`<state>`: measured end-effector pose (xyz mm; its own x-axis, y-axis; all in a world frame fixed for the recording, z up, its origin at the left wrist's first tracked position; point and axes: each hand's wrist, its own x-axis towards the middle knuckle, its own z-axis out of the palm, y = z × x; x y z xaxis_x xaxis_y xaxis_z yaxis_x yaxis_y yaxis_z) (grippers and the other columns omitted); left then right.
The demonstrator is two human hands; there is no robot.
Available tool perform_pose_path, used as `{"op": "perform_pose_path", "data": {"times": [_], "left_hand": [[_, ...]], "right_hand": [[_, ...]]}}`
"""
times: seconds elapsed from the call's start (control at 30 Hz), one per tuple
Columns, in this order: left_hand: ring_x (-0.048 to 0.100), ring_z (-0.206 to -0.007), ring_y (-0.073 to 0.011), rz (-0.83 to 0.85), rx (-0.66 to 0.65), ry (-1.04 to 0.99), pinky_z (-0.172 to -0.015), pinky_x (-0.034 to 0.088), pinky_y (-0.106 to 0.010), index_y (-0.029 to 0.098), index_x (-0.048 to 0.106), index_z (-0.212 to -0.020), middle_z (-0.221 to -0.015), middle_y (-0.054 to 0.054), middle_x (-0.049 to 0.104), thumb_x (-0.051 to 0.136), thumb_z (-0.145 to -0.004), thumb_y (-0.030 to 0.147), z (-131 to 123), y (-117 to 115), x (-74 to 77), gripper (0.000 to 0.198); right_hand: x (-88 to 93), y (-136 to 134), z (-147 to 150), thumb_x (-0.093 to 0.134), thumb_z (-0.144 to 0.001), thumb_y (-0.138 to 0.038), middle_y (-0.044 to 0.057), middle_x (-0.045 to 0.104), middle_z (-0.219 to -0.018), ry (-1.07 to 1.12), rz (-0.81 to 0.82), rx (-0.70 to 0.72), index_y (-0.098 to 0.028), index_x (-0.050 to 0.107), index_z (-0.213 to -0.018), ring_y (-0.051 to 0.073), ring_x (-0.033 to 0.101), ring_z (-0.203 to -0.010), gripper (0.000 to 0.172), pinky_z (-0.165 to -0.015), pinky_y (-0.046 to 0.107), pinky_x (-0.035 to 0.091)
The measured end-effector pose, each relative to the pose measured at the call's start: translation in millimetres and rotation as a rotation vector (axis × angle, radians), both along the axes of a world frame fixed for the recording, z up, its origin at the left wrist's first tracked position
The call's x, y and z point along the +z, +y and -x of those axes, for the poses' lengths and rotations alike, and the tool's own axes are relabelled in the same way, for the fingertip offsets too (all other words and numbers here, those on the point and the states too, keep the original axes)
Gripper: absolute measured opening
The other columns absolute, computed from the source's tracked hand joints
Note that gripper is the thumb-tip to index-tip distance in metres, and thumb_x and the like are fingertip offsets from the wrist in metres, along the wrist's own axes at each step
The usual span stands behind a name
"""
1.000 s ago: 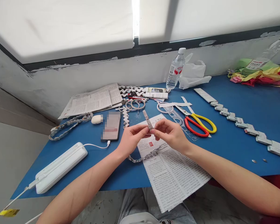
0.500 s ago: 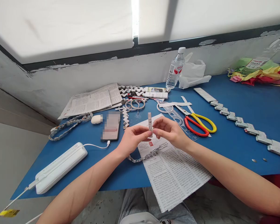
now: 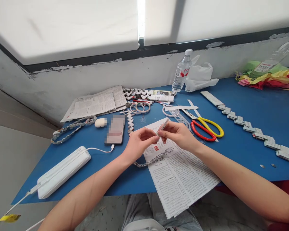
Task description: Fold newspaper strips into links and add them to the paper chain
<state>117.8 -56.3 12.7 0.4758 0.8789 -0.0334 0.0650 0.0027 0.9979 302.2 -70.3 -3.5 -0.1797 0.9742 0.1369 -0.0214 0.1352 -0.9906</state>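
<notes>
Between my hands is a small folded newspaper strip (image 3: 162, 126), tilted up to the right. My left hand (image 3: 144, 140) pinches its lower end between thumb and fingers. The thumb and index finger of my right hand (image 3: 172, 133) are closed on its side. Below them a newspaper sheet (image 3: 180, 179) lies over the blue table's front edge. A thin folded-paper chain (image 3: 146, 163) runs across the sheet and onto the table, under my hands.
Scissors (image 3: 205, 128) with red and yellow handles lie right of my hands, beside a clear ruler (image 3: 183, 120). A phone (image 3: 115, 130) and white power strip (image 3: 64, 171) are left. A long zigzag paper chain (image 3: 260, 134) stretches right. A water bottle (image 3: 181, 71) stands behind.
The small strip has turned from upright to leaning right. My right-hand fingers have closed around it, and my left hand has shifted slightly.
</notes>
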Motion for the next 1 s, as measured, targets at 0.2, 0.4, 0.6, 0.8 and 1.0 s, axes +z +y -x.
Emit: {"op": "perform_pose_path", "data": {"times": [0.2,0.4,0.6,0.8,1.0], "left_hand": [[0.066,-0.076,-0.0167,0.002,-0.019,-0.031,-0.070,0.057,-0.030,0.015,0.064,-0.084,-0.081,-0.004,0.069,0.072,-0.075,0.031,-1,-1,1.1,0.020],[0.065,-0.072,-0.0159,0.036,-0.048,-0.050,-0.064,0.058,-0.030,0.015,0.062,-0.079,-0.076,-0.003,0.066,0.073,-0.074,0.034,-2,-1,1.4,0.023],[0.066,-0.068,-0.0153,0.059,-0.119,-0.012,-0.063,0.056,-0.029,0.015,0.058,-0.079,-0.074,-0.002,0.064,0.073,-0.074,0.036,-1,2,-0.8,0.026],[0.067,-0.066,-0.0151,-0.001,-0.185,0.053,-0.063,0.054,-0.028,0.015,0.055,-0.078,-0.074,-0.002,0.064,0.067,-0.080,0.035,1,6,1.4,0.023],[0.067,-0.072,-0.0157,0.006,-0.107,-0.025,-0.069,0.057,-0.032,0.016,0.053,-0.078,-0.074,-0.002,0.064,0.069,-0.079,0.033,2,5,0.8,0.024]], "right_hand": [[-1.3,-1,4,0.071,-0.078,-0.038,0.000,0.062,-0.066,0.014,-0.078,-0.075,-0.017,0.064,-0.077,0.011,0.057,-0.052,0.022,-0.052,0.028,0.050],[-6.1,-3,5,0.069,-0.081,-0.036,0.000,0.062,-0.068,0.025,-0.133,-0.109,-0.018,0.063,-0.079,0.012,0.058,-0.056,0.018,-0.055,0.029,0.051],[-9.2,-3,5,0.069,-0.081,-0.036,0.001,0.062,-0.072,0.006,-0.166,-0.134,-0.019,0.063,-0.079,0.012,0.058,-0.058,0.019,-0.055,0.029,0.051],[-5.4,-7,10,0.070,-0.081,-0.033,0.000,0.061,-0.069,0.021,-0.143,-0.136,-0.018,0.063,-0.077,0.011,0.057,-0.055,0.017,-0.052,0.028,0.050],[-4.8,-8,10,0.071,-0.079,-0.035,0.001,0.064,-0.070,0.028,-0.161,-0.157,-0.018,0.063,-0.079,0.013,0.061,-0.056,0.019,-0.054,0.030,0.053]]}}
